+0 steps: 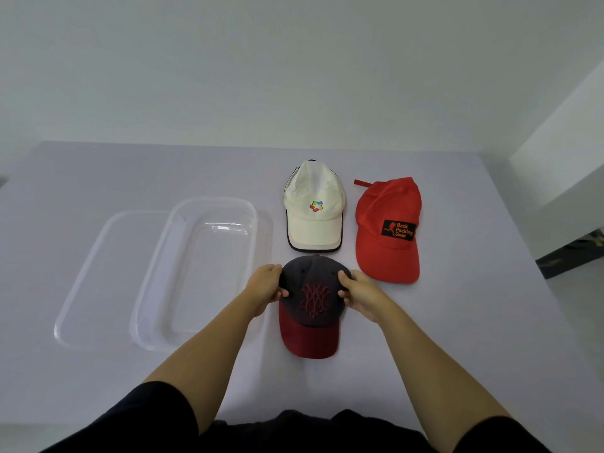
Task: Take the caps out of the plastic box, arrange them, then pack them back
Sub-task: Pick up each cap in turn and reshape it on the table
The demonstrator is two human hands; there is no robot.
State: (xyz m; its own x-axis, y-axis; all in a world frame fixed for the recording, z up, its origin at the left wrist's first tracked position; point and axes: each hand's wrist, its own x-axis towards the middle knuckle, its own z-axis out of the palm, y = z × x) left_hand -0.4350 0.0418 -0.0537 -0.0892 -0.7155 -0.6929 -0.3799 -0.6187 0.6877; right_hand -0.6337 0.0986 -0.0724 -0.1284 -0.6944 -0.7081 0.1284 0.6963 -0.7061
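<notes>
"Grasping what?"
"The dark cap (313, 297): the left grip (266, 286) and right grip (359, 294) clasp its crown from either side, brim toward the person, near the front of the surface (130, 178)."
"And the rest?"
"The white cap (313, 220) and red cap (387, 250) lie just beyond it; the plastic box (254, 223) sits left, beside its lid (98, 273)."

Clear plastic box (209, 273): glossy, smooth, see-through plastic.
Three cloth caps (313, 207): matt woven fabric.
Pale grey table (457, 338): matt, smooth.
</notes>
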